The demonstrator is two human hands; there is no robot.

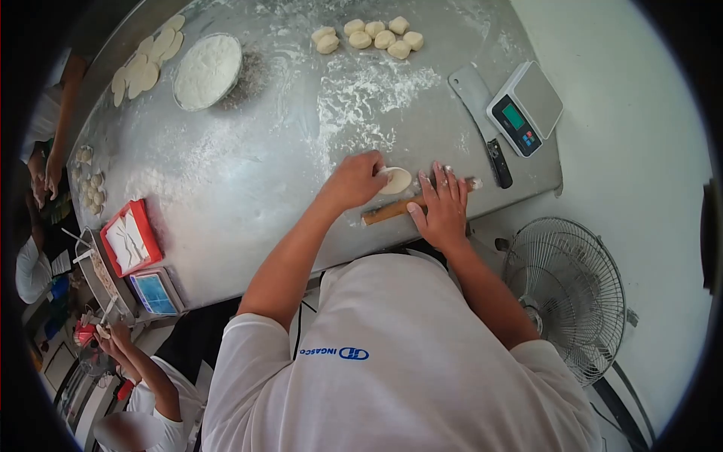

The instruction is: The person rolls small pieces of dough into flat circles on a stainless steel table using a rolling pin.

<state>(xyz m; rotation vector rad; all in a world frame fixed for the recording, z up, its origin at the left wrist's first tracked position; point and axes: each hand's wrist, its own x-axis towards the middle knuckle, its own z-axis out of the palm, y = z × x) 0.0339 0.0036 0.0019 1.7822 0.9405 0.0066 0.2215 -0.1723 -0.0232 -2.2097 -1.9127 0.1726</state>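
My left hand (355, 181) pinches the edge of a small flat round of dough (396, 181) on the floured metal table. Beside it, my right hand (444, 207) lies with fingers stretched out and apart over a wooden rolling pin (384, 213), touching it from above. The pin lies slanted near the table's front edge, and the dough round is just behind it. Part of the pin is hidden under my right palm and fingers.
Dough balls (376, 34) sit at the back. A cleaver (482, 113) and digital scale (527, 109) lie at right, above a standing fan (565, 294). Left are a flour bowl (208, 71), flat dough rounds (143, 68), a red tray (153, 235) and other people.
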